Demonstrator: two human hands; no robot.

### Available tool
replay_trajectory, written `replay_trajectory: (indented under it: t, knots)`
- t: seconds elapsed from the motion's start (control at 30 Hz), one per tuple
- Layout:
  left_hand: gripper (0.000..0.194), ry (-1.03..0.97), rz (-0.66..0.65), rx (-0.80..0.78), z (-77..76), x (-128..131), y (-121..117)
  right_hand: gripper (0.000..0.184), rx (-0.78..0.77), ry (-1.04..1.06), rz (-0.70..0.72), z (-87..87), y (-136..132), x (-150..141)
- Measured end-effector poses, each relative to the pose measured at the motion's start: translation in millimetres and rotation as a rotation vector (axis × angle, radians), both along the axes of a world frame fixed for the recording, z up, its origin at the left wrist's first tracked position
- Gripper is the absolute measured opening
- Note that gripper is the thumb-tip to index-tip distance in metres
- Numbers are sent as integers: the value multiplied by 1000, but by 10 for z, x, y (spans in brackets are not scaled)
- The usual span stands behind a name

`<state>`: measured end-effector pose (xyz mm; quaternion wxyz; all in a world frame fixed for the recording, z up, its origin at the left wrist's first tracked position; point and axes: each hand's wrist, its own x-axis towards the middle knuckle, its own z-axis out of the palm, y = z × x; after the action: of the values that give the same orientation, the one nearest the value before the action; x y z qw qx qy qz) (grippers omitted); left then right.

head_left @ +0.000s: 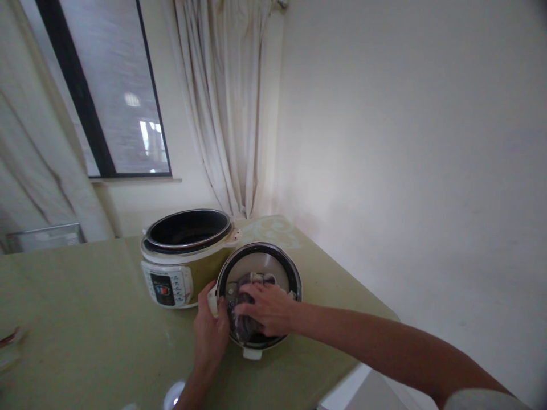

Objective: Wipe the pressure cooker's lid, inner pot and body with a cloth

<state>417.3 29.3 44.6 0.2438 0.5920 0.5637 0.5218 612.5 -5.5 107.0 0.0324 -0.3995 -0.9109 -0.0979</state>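
A pressure cooker lid (273, 259), round with a shiny metal inner face and a dark ring, is held tilted with its inside toward me. My left hand (212, 327) grips its left edge by the white handle. My right hand (269, 307) is closed on a dark, patterned cloth (247, 327) pressed against the lower left of the inner face. Just behind and to the left stands the electric pressure cooker (209, 265), uncovered, with a dark inner pot and a white control panel on its front.
Both appliance parts are on a pale green table (115, 324) near its right corner. A white round object (173, 394) lies by my left forearm, partly hidden. At the far left edge is a blurred small item (11, 341). Wall, curtain (226, 102) and window are behind.
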Motion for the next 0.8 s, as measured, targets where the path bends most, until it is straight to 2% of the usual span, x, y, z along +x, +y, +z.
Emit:
replay_trajectory:
  t: [0.07, 0.1, 0.17, 0.3, 0.37, 0.43, 0.5, 0.6, 0.63, 0.7, 0.8]
  knots:
    - [46, 15, 15, 43, -16, -16, -13, 43, 75, -107, 142, -43, -58, 111]
    - [46, 22, 13, 66, -25, -19, -15, 41, 92, -152, 183, -53, -82, 196]
    - [45, 28, -7, 107, -44, -16, -9, 38, 97, -214, 196, -34, -98, 399]
    - [44, 17, -45, 147, -74, 23, 48, 22, 112, -287, 45, 142, 66, 712]
    - [44, 11, -64, 159, -83, 50, 89, 20, 184, -290, -71, 253, 219, 740]
    - [45, 9, -78, 178, -91, 73, 124, 23, 292, -275, -122, 335, 369, 684]
    - [44, 8, -97, 202, -102, 87, 145, 27, 380, -264, -26, 365, 488, 583]
    - [43, 10, -124, 214, -128, 84, 143, 32, 420, -267, 254, 316, 609, 442]
    - [43, 12, -124, 213, -137, 76, 137, 33, 423, -265, 296, 288, 638, 417]
    - [44, 14, -107, 211, -153, 56, 124, 31, 428, -250, 238, 241, 677, 412]
    - [45, 11, -87, 213, -158, 43, 112, 29, 378, -224, 12, 230, 668, 487]
